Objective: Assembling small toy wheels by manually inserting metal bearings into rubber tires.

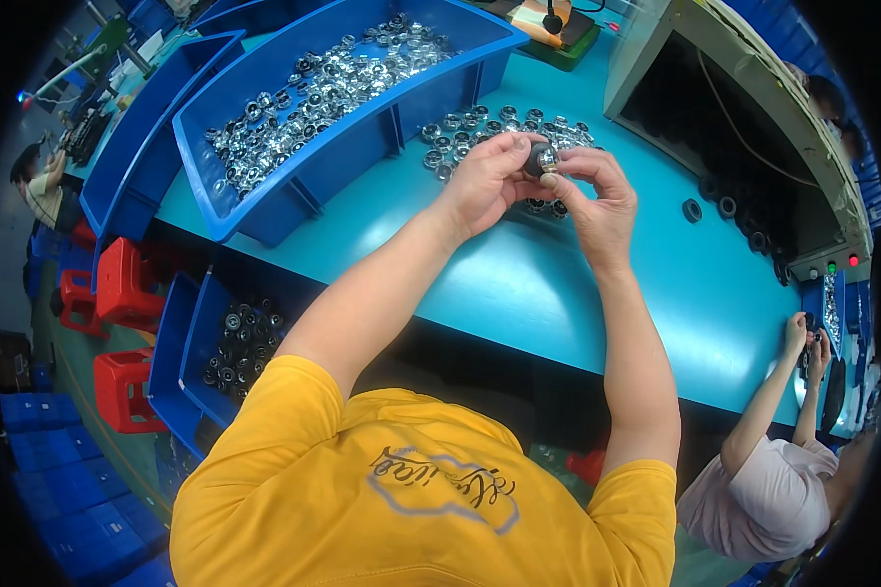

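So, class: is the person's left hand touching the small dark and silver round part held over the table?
Touching. The head view shows the left hand with its fingertips closed on the round part, with the right hand pinching it from the other side.

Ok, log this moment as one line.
left hand + right hand: both pinch small dark round part | above teal table | loose silver parts beyond | blue bin left
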`<state>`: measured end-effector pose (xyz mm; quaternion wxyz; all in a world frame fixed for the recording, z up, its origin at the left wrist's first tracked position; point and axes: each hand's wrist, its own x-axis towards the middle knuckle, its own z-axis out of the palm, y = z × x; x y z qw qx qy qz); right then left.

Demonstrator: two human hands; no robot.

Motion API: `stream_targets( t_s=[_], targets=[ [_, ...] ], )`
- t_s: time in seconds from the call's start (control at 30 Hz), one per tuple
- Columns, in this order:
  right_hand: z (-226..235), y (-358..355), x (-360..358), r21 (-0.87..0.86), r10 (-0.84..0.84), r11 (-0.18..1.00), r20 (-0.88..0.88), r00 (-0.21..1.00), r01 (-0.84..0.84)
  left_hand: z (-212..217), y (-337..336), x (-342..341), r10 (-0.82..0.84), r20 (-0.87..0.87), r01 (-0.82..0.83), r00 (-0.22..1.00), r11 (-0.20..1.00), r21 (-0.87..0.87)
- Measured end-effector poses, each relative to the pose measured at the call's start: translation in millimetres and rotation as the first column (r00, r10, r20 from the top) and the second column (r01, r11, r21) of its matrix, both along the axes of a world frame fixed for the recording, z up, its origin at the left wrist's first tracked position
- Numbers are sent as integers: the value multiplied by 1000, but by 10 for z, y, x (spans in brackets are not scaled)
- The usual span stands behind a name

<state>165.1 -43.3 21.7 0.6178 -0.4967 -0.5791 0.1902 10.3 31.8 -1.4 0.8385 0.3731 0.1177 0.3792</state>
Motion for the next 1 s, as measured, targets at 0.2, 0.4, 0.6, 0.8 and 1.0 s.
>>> stream_targets(
  t_s=[0.2,0.4,0.6,0.8,1.0],
  targets=[
    [12,-28,-46,115,-155,985,244,957,130,14,-33,14,37,-73,-28,997,993,113],
    [18,-28,-105,233,-248,959,401,882,164,-3,-48,19,67,-120,-45,990,984,171],
    [13,-27,-75,152,-122,985,291,949,80,14,-50,45,100,-134,-69,986,973,219],
    [-52,20,85,-170,-17,985,-158,987,-10,-16,15,-2,27,-21,-24,999,993,113],
    [-96,48,47,-254,104,954,-218,970,-159,37,-33,1,2,-74,6,997,995,103]
  ],
)
